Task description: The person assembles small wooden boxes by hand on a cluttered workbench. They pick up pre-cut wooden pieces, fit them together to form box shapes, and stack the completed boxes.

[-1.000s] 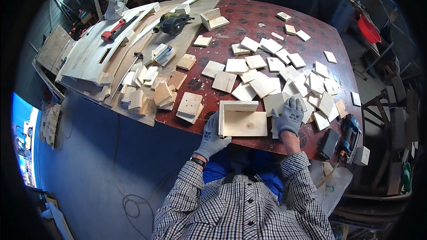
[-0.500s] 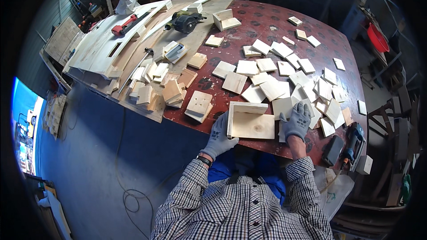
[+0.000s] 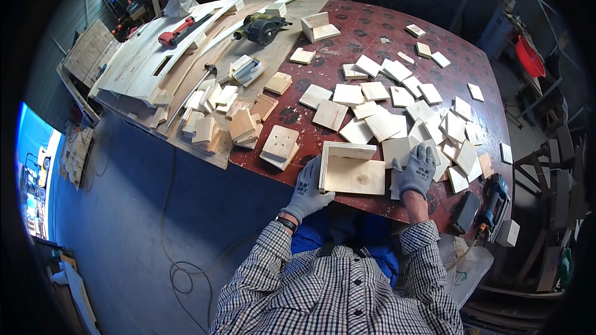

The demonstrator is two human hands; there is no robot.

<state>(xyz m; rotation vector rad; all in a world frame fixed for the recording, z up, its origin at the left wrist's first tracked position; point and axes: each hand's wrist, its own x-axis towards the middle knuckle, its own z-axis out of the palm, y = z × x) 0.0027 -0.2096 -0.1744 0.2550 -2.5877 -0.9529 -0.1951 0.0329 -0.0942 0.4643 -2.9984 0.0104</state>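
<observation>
At the table's near edge sits a wooden corner assembly, a flat plywood base with two low upright walls along its left and far sides. My left hand, in a grey glove, is closed round its left wall, thumb at the near corner. To the right of the assembly, my gloved right hand lies over loose wooden squares, fingers stretched forward and thumb apart. A light piece partly shows beneath that palm; the fingertips touch the edge of the pile.
The dark red tabletop carries a stack of drilled blocks left of my hands. A blue-black power tool and a dark block lie at right. Farther off are a circular saw, a red tool and a hammer.
The view has shifted slightly. Both hands and the wooden assembly keep nearly the same places on the table.
</observation>
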